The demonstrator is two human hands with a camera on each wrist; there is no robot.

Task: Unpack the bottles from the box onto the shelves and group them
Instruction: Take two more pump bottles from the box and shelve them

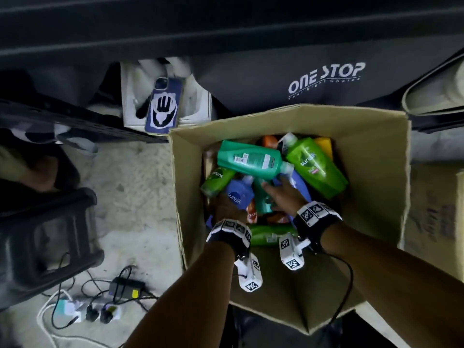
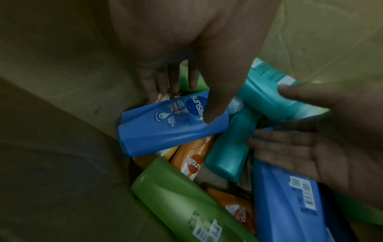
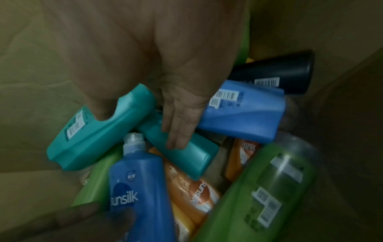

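An open cardboard box holds several shampoo bottles lying jumbled: green, teal, blue and orange. My left hand is low in the box's left side and grips a small blue Sunsilk bottle, thumb across its label, fingers behind it. My right hand reaches in beside it. Its straight fingers lie on a small teal bottle, and its thumb rests against a large teal bottle. A big green bottle lies at the box's back right.
A dark counter marked ONE STOP stands behind the box. A phone lies on a white box at the back left. A black stool and a power strip with cables sit on the floor to the left.
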